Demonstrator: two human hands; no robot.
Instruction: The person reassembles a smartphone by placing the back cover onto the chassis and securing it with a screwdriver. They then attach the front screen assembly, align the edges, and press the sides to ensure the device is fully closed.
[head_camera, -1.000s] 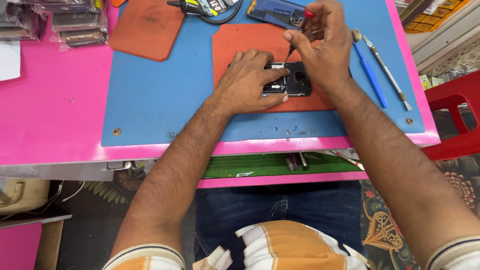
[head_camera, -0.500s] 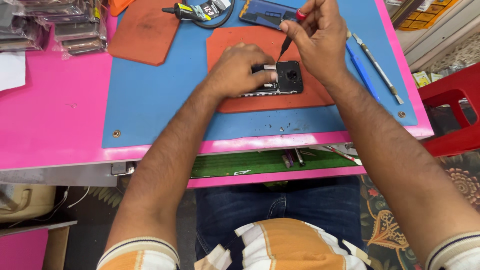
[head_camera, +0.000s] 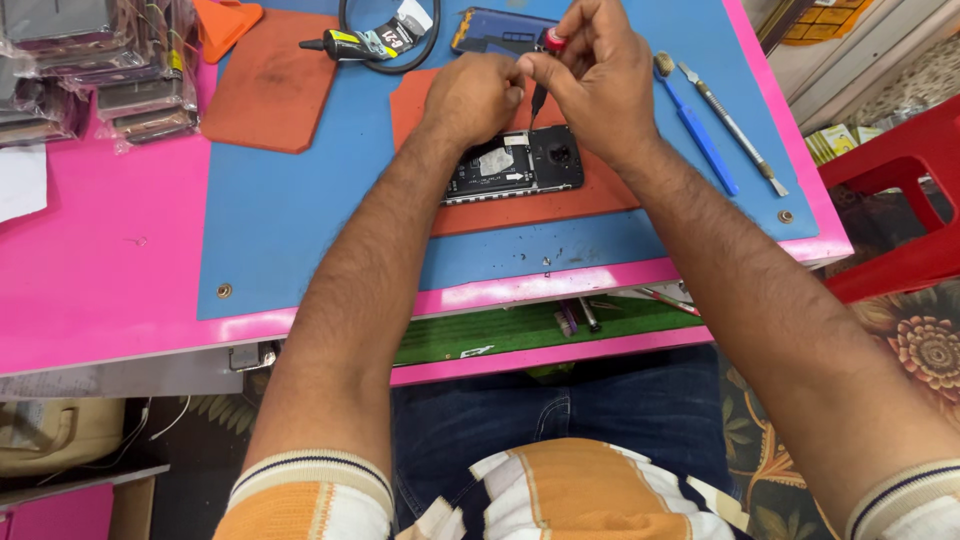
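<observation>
Opened phone (head_camera: 515, 165), back cover off, lies flat on an orange mat (head_camera: 600, 195) atop the blue mat of the pink tabletop (head_camera: 100, 290). Above its far edge, right hand (head_camera: 600, 80) has fingers pinched on a red-capped screwdriver (head_camera: 545, 70); tip hidden against the dark board. Left hand (head_camera: 475, 95) fingers curled together just beside the shaft; contact unclear. Right: blue spudger (head_camera: 700, 130), metal tool (head_camera: 735, 130). Far: blue back cover (head_camera: 500, 30), partly hidden; glue tube (head_camera: 370, 42), yellow-black label. Far left: clear bagged parts (head_camera: 90, 70), cut off.
</observation>
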